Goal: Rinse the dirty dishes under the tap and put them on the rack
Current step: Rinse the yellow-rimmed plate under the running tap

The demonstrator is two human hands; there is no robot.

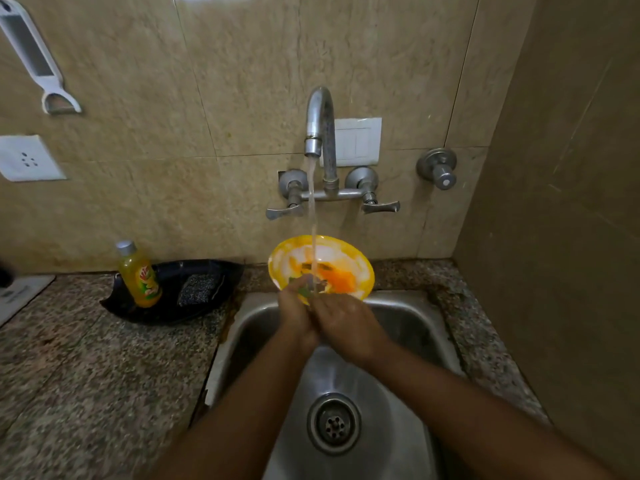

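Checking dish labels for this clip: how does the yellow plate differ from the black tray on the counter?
The yellow plate is round, held tilted over the sink under running water; the black tray is leaf-shaped and rests flat on the counter. The plate carries orange residue; the tray holds a bottle and scrubber. Both are shallow dishes.
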